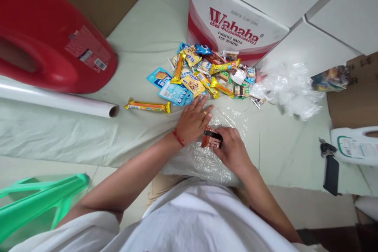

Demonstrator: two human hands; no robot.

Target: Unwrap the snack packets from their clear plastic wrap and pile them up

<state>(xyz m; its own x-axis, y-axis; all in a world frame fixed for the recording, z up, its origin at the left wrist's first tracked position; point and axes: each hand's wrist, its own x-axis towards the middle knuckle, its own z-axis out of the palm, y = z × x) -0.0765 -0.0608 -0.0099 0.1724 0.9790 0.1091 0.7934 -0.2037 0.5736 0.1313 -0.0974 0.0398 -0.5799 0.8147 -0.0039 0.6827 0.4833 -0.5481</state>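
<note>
My right hand (232, 147) has its fingers closed on a small brown snack packet (211, 138) with a dark band, held over a clear plastic bag (203, 161). The bag lies flat at the table's front edge, in front of my body. My left hand (194, 120), with a red cord at the wrist, rests on the bag's upper part with fingers stretched out. Its fingertips reach the near side of a heap of wrapped snacks (193, 84). One yellow snack stick (147, 106) lies apart, to the left of that hand.
A Wahaha carton (236, 19) stands behind the heap, with crumpled clear bags (291, 88) right of it. At left are a big red jug (59, 39) and a white roll (56, 96). Keys with a black fob (330, 173) and a white bottle (357, 145) lie far right. A green stool (44, 201) stands below left.
</note>
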